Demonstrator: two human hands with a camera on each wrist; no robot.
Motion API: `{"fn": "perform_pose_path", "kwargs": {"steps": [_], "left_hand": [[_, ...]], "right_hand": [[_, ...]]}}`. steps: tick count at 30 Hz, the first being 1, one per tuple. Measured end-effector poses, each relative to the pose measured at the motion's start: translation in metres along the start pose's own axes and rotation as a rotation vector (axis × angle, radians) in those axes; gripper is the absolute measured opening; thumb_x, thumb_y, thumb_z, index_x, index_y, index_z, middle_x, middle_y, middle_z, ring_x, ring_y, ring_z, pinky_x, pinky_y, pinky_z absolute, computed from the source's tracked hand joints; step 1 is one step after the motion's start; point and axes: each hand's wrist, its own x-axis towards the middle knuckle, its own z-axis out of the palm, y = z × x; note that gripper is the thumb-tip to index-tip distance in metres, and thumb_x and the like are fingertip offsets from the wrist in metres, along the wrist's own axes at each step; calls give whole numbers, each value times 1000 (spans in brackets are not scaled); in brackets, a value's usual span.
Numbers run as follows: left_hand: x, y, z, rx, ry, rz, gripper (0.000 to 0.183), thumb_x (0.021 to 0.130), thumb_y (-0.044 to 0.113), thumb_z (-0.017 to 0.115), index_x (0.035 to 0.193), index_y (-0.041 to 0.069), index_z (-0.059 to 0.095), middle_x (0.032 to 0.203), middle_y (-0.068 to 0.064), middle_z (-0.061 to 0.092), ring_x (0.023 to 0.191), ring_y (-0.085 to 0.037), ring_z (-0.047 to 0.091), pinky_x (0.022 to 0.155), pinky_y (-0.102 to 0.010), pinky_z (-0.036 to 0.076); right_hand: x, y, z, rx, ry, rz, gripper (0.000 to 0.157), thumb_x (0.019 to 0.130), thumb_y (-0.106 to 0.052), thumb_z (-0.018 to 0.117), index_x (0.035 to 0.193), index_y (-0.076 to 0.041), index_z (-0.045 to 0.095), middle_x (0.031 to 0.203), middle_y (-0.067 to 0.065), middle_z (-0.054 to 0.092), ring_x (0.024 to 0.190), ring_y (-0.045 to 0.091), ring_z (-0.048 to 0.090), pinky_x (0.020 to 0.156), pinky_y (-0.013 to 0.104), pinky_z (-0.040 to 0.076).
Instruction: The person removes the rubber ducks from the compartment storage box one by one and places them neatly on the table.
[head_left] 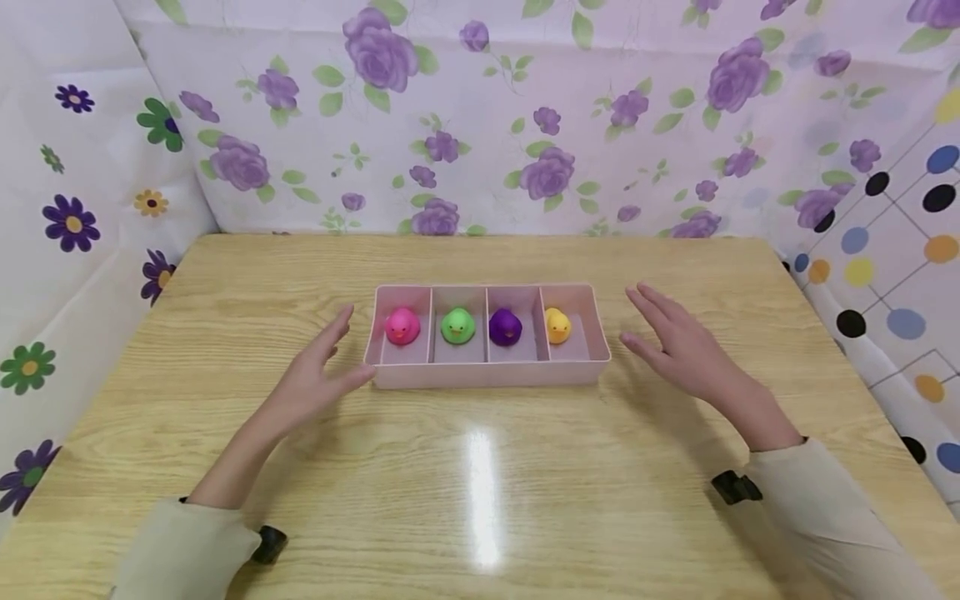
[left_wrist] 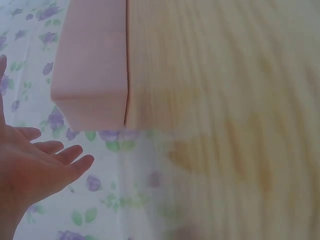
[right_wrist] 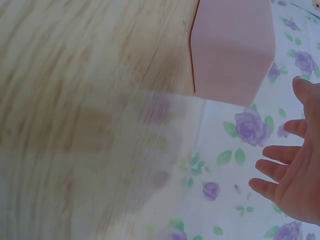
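A pink tray [head_left: 487,374] with several compartments in a row sits on the wooden table. From left to right it holds a pink toy duck [head_left: 402,326], a green toy duck [head_left: 457,326], a purple toy duck [head_left: 506,327] and a yellow toy duck [head_left: 557,326], one per compartment. My left hand [head_left: 311,383] is beside the tray's left end, fingers extended, holding nothing; its thumb tip looks close to the front left corner, contact unclear. Off the right end, apart from it, my right hand [head_left: 678,346] hovers with straight fingers and holds nothing. Both wrist views show the tray's outer wall [left_wrist: 92,55].
Behind the wooden table [head_left: 390,492] hangs a cloth with purple roses [head_left: 480,117]. A flower-patterned cloth [head_left: 75,292] borders the left side, a dotted cloth [head_left: 892,250] the right. Dark straps [head_left: 737,487] sit at the wrists.
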Motion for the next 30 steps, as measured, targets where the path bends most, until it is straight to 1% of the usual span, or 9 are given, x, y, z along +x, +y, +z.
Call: {"fn": "perform_pose_path", "kwargs": {"steps": [3,6,11,15,19,21,26,27,30], "left_hand": [[1,0,3,-39,-16,-24,89,90,32,68,157,15,11,157,-19,20,137,-46,27,107,-60,26],[2,1,4,-69,-22,-28,90,89,31,69,157,16,11,156,-21,20,137,-46,27,108,-59,26],[7,1,7,-130,-50,-35,94,88,27,72,157,14,9,158,-17,16,139,-41,25,109,-55,26],[11,-2,9,-164,-66,-43,98,86,24,73,156,10,6,160,-14,12,141,-37,22,110,-52,28],[16,-4,12,-192,-82,-36,99,86,22,74,155,6,5,160,-15,10,141,-38,21,109,-52,29],[18,-5,14,-209,-92,-32,99,87,21,74,155,5,5,160,-15,9,141,-38,21,109,-52,29],[22,-5,19,-241,-97,-29,99,87,19,73,155,6,2,160,-13,7,142,-39,19,111,-50,25],[23,-5,20,-245,-97,-32,100,87,19,73,155,6,2,160,-13,7,142,-39,19,112,-50,24],[24,-4,21,-243,-92,-44,101,87,20,73,155,7,0,160,-14,6,142,-40,18,112,-50,23]], "right_hand": [[3,-3,2,26,-10,7,66,100,-37,53,151,-4,29,152,24,28,134,47,28,100,67,29],[7,-5,2,56,-18,18,63,100,-35,53,150,-4,32,151,23,31,134,46,29,102,65,29],[14,-7,1,107,-14,18,58,100,-31,53,148,-2,36,147,25,37,134,45,32,104,63,28],[20,-8,3,110,12,-4,55,100,-28,55,145,-1,40,144,24,42,132,43,36,103,62,30],[23,-10,3,111,33,-25,52,99,-26,56,143,0,44,141,24,45,130,43,38,102,61,32],[23,-11,3,117,39,-32,51,99,-25,57,141,1,45,140,24,47,127,43,42,99,61,36],[25,-12,5,145,59,-52,47,97,-19,59,138,2,50,134,23,52,112,41,54,84,55,49],[26,-11,5,152,64,-59,46,97,-18,60,137,3,51,133,23,54,109,40,56,83,54,50],[28,-11,6,166,69,-77,44,96,-16,61,134,4,52,130,23,56,107,40,58,82,53,51]]}}
